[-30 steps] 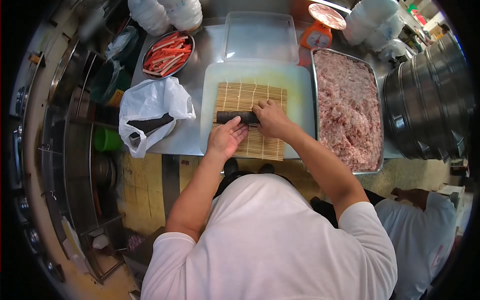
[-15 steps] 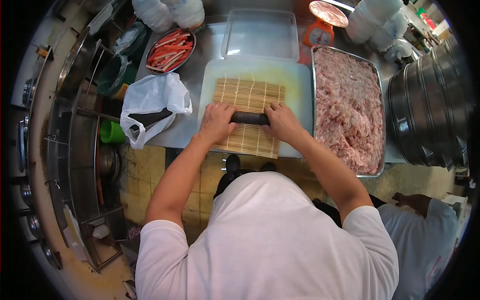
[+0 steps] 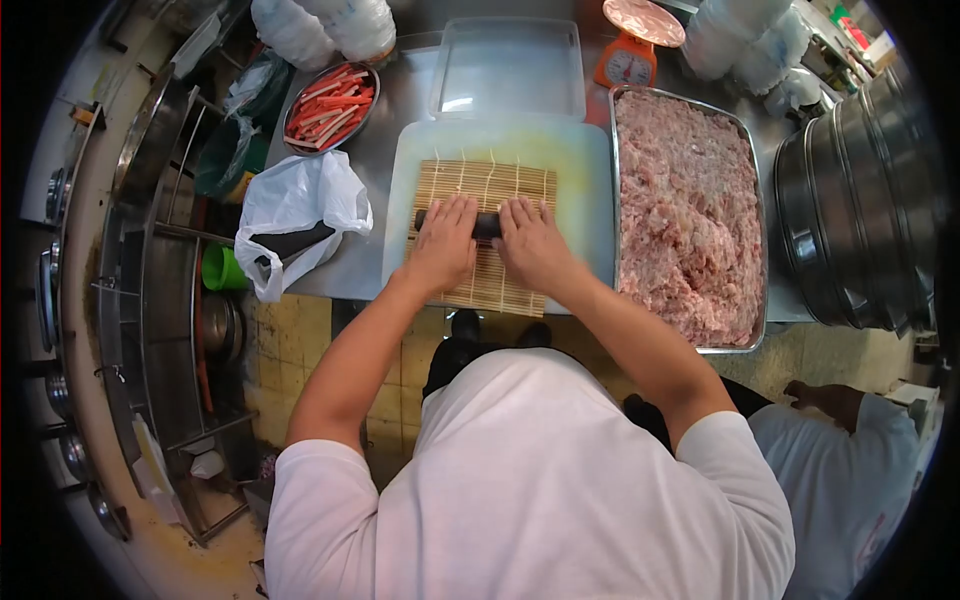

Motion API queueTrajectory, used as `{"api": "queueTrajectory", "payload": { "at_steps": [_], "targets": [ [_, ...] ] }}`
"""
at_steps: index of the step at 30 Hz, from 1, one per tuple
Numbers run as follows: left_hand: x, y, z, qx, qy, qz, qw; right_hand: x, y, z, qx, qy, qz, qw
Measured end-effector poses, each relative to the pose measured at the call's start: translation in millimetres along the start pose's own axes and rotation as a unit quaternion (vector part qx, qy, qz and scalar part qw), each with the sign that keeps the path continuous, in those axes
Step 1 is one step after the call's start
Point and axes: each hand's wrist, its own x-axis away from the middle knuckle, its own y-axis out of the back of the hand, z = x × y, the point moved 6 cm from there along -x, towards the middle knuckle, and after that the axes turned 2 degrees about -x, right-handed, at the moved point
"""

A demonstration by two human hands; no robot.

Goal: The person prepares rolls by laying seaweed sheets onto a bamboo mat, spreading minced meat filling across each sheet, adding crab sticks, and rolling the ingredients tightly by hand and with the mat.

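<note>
A dark seaweed roll lies crosswise on a bamboo mat, which rests on a pale cutting board. My left hand lies flat over the left part of the roll, fingers stretched forward. Over the right part lies my right hand, also flat with its fingers extended. Between the hands a short stretch of the roll shows, and its left tip sticks out past my left hand. What lies under the palms is hidden.
Left of the board are a white plastic bag with dark sheets and a bowl of red-and-white sticks. A tray of minced meat stands right, an orange scale behind it. A co-worker's sleeve shows lower right.
Both hands went from gripping the roll with curled fingers to lying flat on top of it. They are closer together, and the roll sits slightly farther from me on the mat.
</note>
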Motion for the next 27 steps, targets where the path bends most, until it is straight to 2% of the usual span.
{"api": "queueTrajectory", "payload": {
  "at_steps": [2,4,7,8,10,11,13,16,19,24,27],
  "targets": [
    [11,-3,-2,-0.001,0.0,0.018,1.0,20,-13,5,0.027,0.021,-0.031,0.999],
    [21,0,-5,-0.009,-0.032,-0.029,0.999,20,-17,7,0.055,0.039,-0.061,0.996],
    [-1,6,4,-0.016,-0.063,-0.049,0.997,1,-11,-1,0.076,0.031,-0.118,0.99],
    [-7,9,7,-0.015,-0.068,-0.051,0.996,-4,-12,-5,0.053,0.035,-0.09,0.994],
    [-19,16,9,0.056,-0.038,0.074,0.995,-10,-3,-5,0.036,0.032,-0.061,0.997],
    [-21,20,10,0.059,-0.045,0.073,0.995,-7,3,-3,0.013,0.013,-0.033,0.999],
    [-23,19,15,0.004,-0.052,0.139,0.989,-9,4,-2,-0.004,-0.01,-0.004,1.0],
    [-40,26,25,0.055,-0.082,0.187,0.977,-26,4,-9,0.01,-0.016,0.029,0.999],
    [-73,35,47,0.083,-0.113,0.182,0.973,-59,14,-26,-0.027,-0.014,0.089,0.996],
    [-178,60,98,0.075,-0.105,0.144,0.981,-160,45,-87,-0.019,-0.025,0.028,0.999],
    [-236,63,123,0.081,-0.109,0.123,0.983,-204,60,-112,-0.023,-0.091,0.044,0.995]
  ]
}}
